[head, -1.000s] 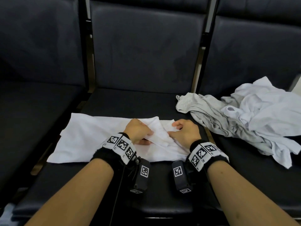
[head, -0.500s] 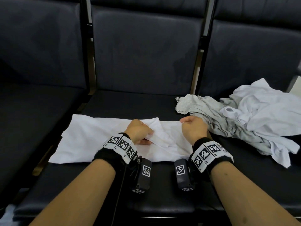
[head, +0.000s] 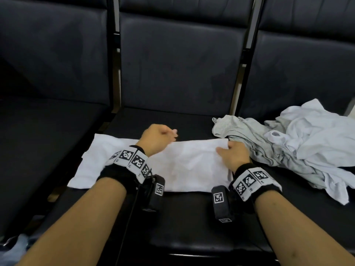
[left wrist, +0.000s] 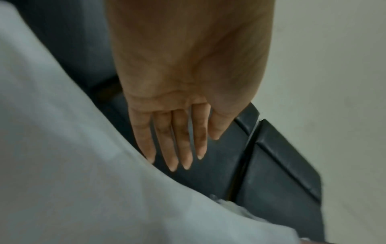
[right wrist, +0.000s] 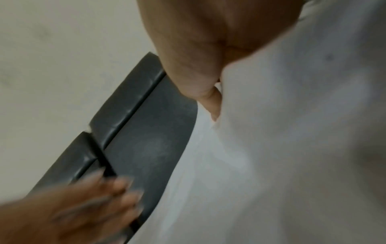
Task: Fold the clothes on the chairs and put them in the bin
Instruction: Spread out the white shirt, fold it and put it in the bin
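Observation:
A white garment (head: pixel 192 166) lies flat as a long strip across the middle chair seat (head: pixel 172 217). My right hand (head: pixel 226 150) is at its far right corner, thumb on top and the cloth pinched; in the right wrist view the white garment (right wrist: pixel 292 148) hides the fingers. My left hand (head: pixel 169 134) hovers over the garment's far edge with straight fingers (left wrist: pixel 173 148) and holds nothing; below it are the dark seat and the white garment (left wrist: pixel 62 165). It shows blurred in the right wrist view.
A crumpled grey garment (head: pixel 240 129) and a pale white one (head: pixel 317 135) are heaped on the right chair, touching the strip's right end. The left chair seat (head: pixel 38 141) is bare. Chair backs (head: pixel 178 64) rise behind. No bin is in view.
Both hands gripped a raised fold at the garment's middle. My right hand drew it out to the right end, so the cloth now lies flat. My left hand let go and moved towards the far edge.

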Demonstrator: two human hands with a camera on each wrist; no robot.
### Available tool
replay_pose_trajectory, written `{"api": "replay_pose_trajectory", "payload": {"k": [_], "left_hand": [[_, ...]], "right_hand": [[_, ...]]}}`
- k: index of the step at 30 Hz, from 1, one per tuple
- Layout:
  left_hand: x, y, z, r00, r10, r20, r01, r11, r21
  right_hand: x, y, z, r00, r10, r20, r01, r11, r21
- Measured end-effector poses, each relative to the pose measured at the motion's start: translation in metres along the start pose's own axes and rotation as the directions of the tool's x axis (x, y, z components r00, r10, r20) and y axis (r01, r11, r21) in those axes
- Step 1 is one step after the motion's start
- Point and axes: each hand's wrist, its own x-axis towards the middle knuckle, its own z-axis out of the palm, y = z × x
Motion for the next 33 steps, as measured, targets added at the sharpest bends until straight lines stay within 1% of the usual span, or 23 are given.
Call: {"api": "replay_pose_trajectory", "payload": {"k": [1, 2, 3, 4, 5, 6, 7, 9, 11, 14, 16, 17, 19, 20, 22, 24, 26, 27, 29, 30, 31, 33], "left_hand": [[0.002, -0.011, -0.014, 0.998, 0.013, -0.065, 0.000, 0.981, 0.194], [0.003, -0.024, -0.027, 0.993, 0.022, -0.113, 0.022, 0.928, 0.372], [0.004, -0.037, -0.039, 0.990, 0.031, -0.137, 0.040, 0.872, 0.488], [0.005, -0.048, -0.050, 0.991, 0.023, -0.129, 0.053, 0.833, 0.550], [0.003, -0.056, -0.059, 0.995, -0.018, -0.094, 0.070, 0.806, 0.588], [-0.001, -0.061, -0.064, 0.996, -0.077, -0.035, 0.082, 0.776, 0.625], [-0.005, -0.064, -0.068, 0.988, -0.151, 0.033, 0.091, 0.742, 0.664], [-0.012, -0.064, -0.071, 0.961, -0.249, 0.122, 0.082, 0.676, 0.733], [-0.019, -0.062, -0.073, 0.960, -0.241, 0.145, 0.043, 0.638, 0.769], [-0.024, -0.060, -0.074, 0.973, -0.150, 0.177, -0.035, 0.660, 0.751], [-0.026, -0.058, -0.073, 0.970, -0.124, 0.207, -0.067, 0.685, 0.725], [-0.028, -0.056, -0.072, 0.967, -0.121, 0.224, -0.080, 0.690, 0.719], [-0.030, -0.050, -0.066, 0.956, -0.125, 0.266, -0.109, 0.690, 0.716], [-0.030, -0.047, -0.062, 0.948, -0.130, 0.289, -0.125, 0.684, 0.719], [-0.032, -0.041, -0.055, 0.925, -0.151, 0.348, -0.167, 0.661, 0.731], [-0.033, -0.040, -0.048, 0.892, -0.200, 0.406, -0.193, 0.643, 0.741], [-0.034, -0.043, -0.043, 0.871, -0.251, 0.423, -0.208, 0.592, 0.779], [-0.035, -0.046, -0.040, 0.868, -0.264, 0.420, -0.214, 0.564, 0.798], [-0.033, -0.052, -0.037, 0.872, -0.271, 0.409, -0.216, 0.536, 0.816], [-0.031, -0.055, -0.036, 0.874, -0.270, 0.405, -0.216, 0.530, 0.820], [-0.030, -0.057, -0.035, 0.876, -0.269, 0.401, -0.218, 0.522, 0.825], [-0.027, -0.061, -0.038, 0.872, -0.279, 0.402, -0.217, 0.516, 0.829]], "right_hand": [[0.004, 0.004, 0.000, 1.000, 0.009, 0.005, -0.009, 1.000, 0.004], [0.007, 0.007, 0.001, 1.000, 0.004, 0.012, -0.003, 0.999, -0.032], [0.010, 0.008, 0.003, 1.000, -0.004, 0.020, 0.006, 0.996, -0.084], [0.012, 0.009, 0.005, 1.000, -0.009, 0.027, 0.012, 0.992, -0.125], [0.013, 0.009, 0.008, 0.999, -0.009, 0.037, 0.014, 0.989, -0.150], [0.014, 0.009, 0.009, 0.999, 0.002, 0.043, 0.005, 0.987, -0.161], [0.015, 0.008, 0.010, 0.999, 0.016, 0.045, -0.008, 0.986, -0.165], [0.016, 0.009, 0.012, 0.999, 0.043, 0.031, -0.037, 0.982, -0.185], [0.016, 0.011, 0.014, 0.998, 0.060, 0.017, -0.056, 0.980, -0.192], [0.013, 0.010, 0.016, 0.996, 0.078, -0.050, -0.084, 0.986, -0.147], [0.009, 0.003, 0.013, 0.987, 0.121, -0.109, -0.135, 0.981, -0.137], [0.007, -0.004, 0.012, 0.984, 0.121, -0.129, -0.141, 0.977, -0.161], [0.000, -0.021, 0.011, 0.990, 0.053, -0.130, -0.083, 0.968, -0.237], [-0.003, -0.030, 0.014, 0.996, -0.006, -0.092, -0.019, 0.964, -0.266], [-0.008, -0.049, 0.023, 0.991, -0.113, 0.066, 0.128, 0.946, -0.297], [-0.016, -0.067, 0.042, 0.950, -0.179, 0.256, 0.251, 0.926, -0.284], [-0.031, -0.081, 0.066, 0.884, -0.201, 0.423, 0.310, 0.928, -0.207], [-0.040, -0.083, 0.079, 0.852, -0.191, 0.487, 0.329, 0.920, -0.214], [-0.051, -0.078, 0.098, 0.807, -0.082, 0.585, 0.362, 0.851, -0.380], [-0.051, -0.072, 0.102, 0.796, -0.031, 0.604, 0.376, 0.808, -0.454], [-0.049, -0.067, 0.102, 0.791, -0.004, 0.612, 0.384, 0.782, -0.492], [-0.045, -0.060, 0.098, 0.789, 0.007, 0.615, 0.393, 0.763, -0.513]]}}
